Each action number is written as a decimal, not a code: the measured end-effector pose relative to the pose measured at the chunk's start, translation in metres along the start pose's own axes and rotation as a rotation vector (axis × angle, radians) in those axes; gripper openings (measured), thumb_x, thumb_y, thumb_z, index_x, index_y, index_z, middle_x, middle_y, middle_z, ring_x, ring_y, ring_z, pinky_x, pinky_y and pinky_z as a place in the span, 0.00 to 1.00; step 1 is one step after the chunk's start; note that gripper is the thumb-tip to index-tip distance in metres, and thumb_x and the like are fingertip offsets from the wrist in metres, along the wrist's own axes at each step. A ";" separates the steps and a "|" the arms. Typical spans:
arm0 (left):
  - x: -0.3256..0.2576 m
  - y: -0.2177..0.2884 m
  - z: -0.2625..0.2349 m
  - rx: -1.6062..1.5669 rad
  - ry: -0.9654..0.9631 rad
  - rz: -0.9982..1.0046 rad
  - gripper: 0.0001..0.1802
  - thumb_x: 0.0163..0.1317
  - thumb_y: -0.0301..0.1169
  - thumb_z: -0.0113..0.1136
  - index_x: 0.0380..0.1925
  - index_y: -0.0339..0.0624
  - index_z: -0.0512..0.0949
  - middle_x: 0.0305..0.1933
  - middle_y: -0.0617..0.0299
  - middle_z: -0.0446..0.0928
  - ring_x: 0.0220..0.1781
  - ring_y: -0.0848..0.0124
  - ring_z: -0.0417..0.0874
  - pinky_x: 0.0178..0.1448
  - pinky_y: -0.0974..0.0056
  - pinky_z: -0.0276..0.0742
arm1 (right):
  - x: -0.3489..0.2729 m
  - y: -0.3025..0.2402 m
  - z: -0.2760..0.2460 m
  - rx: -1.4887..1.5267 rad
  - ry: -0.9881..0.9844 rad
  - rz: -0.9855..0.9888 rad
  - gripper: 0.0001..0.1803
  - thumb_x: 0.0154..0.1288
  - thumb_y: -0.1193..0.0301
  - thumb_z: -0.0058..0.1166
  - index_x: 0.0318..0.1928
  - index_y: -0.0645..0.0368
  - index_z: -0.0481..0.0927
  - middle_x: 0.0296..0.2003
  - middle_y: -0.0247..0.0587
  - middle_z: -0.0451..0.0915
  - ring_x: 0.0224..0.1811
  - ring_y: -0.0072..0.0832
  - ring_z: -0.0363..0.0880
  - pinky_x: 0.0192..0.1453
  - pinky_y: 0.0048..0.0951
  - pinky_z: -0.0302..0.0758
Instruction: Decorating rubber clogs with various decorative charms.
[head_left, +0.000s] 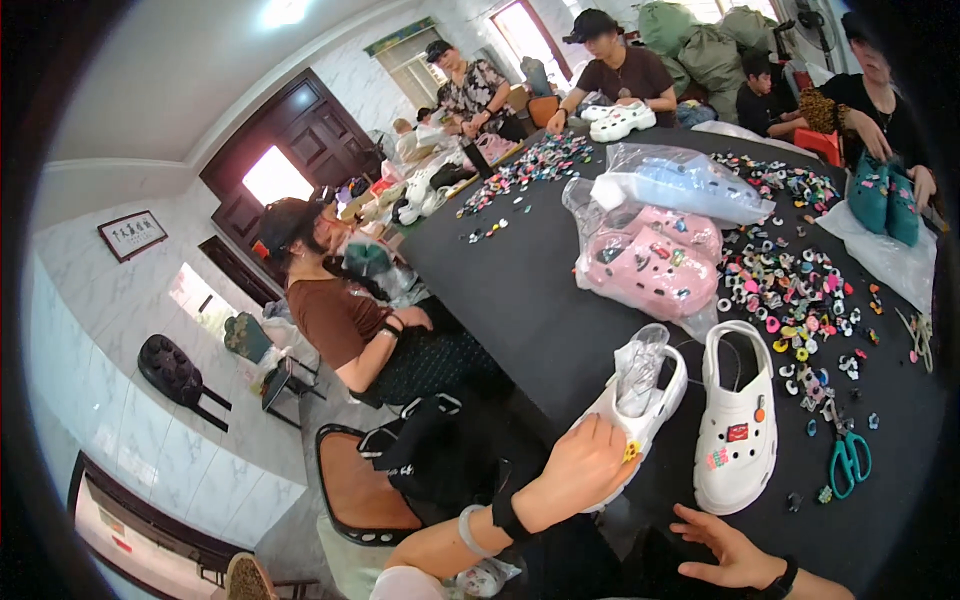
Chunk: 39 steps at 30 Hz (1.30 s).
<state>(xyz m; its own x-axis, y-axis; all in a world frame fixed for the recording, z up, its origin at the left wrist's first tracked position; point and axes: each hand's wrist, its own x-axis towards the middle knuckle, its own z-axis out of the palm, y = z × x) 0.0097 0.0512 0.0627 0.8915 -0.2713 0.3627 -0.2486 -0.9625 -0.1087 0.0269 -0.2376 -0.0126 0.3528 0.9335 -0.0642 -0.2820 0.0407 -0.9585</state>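
My left hand (pixel 590 460) is closed over the toe of a white clog (pixel 652 420), which has crumpled clear plastic (pixel 640 375) inside. Beside its fingers, a yellow charm (pixel 632 451) shows on that shoe. Just to the right stands a second white clog (pixel 735 475), toe toward me, with a red, an orange and a pink-and-green charm on its upper. Near the table's front edge, my right hand (pixel 725 555) is empty with its fingers apart, below the second clog and not touching it.
Loose colourful charms (pixel 790 295) spread over the right of the dark table (pixel 480 270), near teal scissors (pixel 850 462). Bagged pink clogs (pixel 655 265) and bagged blue clogs (pixel 690 185) lie ahead. A person (pixel 335 320) sits at left; another (pixel 880 130) at right handles teal clogs (pixel 885 205).
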 end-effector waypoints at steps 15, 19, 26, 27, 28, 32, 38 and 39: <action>0.003 -0.009 0.015 0.383 -0.006 0.352 0.10 0.58 0.34 0.58 0.25 0.42 0.70 0.24 0.45 0.79 0.27 0.58 0.83 0.25 0.62 0.76 | -0.005 -0.004 0.005 -0.069 0.038 -0.018 0.41 0.68 0.79 0.57 0.77 0.58 0.51 0.76 0.42 0.54 0.73 0.34 0.61 0.75 0.38 0.58; 0.016 -0.023 0.002 0.025 -0.026 0.391 0.10 0.57 0.33 0.61 0.24 0.43 0.71 0.17 0.65 0.69 0.22 0.67 0.78 0.25 0.61 0.74 | -0.009 -0.003 0.007 -0.062 0.028 -0.022 0.41 0.69 0.78 0.57 0.77 0.57 0.51 0.76 0.42 0.54 0.73 0.34 0.61 0.75 0.37 0.58; 0.019 -0.031 -0.020 -0.146 -0.045 0.299 0.11 0.60 0.35 0.62 0.23 0.46 0.73 0.24 0.62 0.73 0.30 0.63 0.79 0.35 0.59 0.76 | -0.004 -0.006 0.003 -0.046 0.002 0.044 0.43 0.68 0.76 0.61 0.76 0.59 0.49 0.77 0.43 0.51 0.74 0.34 0.63 0.73 0.37 0.62; 0.013 -0.038 -0.020 -0.156 -0.024 0.252 0.09 0.61 0.33 0.61 0.25 0.44 0.74 0.27 0.60 0.75 0.32 0.61 0.80 0.36 0.58 0.76 | -0.001 -0.005 0.002 -0.057 0.011 0.029 0.44 0.68 0.73 0.62 0.77 0.59 0.49 0.76 0.45 0.53 0.73 0.34 0.64 0.74 0.38 0.63; 0.007 -0.046 -0.019 -0.173 -0.004 0.204 0.08 0.63 0.32 0.59 0.27 0.42 0.76 0.29 0.58 0.77 0.34 0.59 0.80 0.38 0.57 0.76 | -0.002 -0.003 0.002 -0.068 0.026 0.020 0.45 0.68 0.71 0.63 0.77 0.59 0.49 0.74 0.46 0.56 0.73 0.35 0.65 0.74 0.39 0.64; -0.030 -0.063 -0.036 -0.403 0.295 -0.469 0.06 0.63 0.26 0.56 0.29 0.36 0.78 0.30 0.52 0.77 0.35 0.50 0.79 0.41 0.54 0.75 | 0.004 -0.005 -0.002 -0.139 0.033 -0.016 0.45 0.66 0.73 0.63 0.76 0.59 0.51 0.75 0.47 0.56 0.71 0.35 0.67 0.72 0.38 0.66; -0.057 -0.033 -0.034 -0.348 0.308 -0.487 0.03 0.58 0.23 0.66 0.32 0.36 0.83 0.28 0.54 0.79 0.29 0.58 0.79 0.35 0.58 0.73 | 0.006 -0.006 0.000 -0.168 0.035 -0.029 0.44 0.66 0.71 0.63 0.76 0.62 0.51 0.75 0.49 0.55 0.71 0.37 0.67 0.73 0.39 0.65; -0.059 -0.022 -0.030 -0.416 0.375 -0.564 0.07 0.53 0.22 0.70 0.33 0.36 0.85 0.26 0.57 0.79 0.28 0.62 0.78 0.35 0.60 0.73 | 0.006 -0.004 0.000 -0.172 0.033 -0.028 0.44 0.66 0.71 0.63 0.76 0.62 0.51 0.75 0.49 0.55 0.71 0.37 0.67 0.73 0.39 0.65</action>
<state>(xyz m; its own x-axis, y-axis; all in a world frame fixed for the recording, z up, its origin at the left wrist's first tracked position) -0.0484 0.0879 0.0712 0.7563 0.3452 0.5557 0.0159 -0.8589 0.5119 0.0304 -0.2326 -0.0088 0.3879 0.9207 -0.0432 -0.1161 0.0023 -0.9932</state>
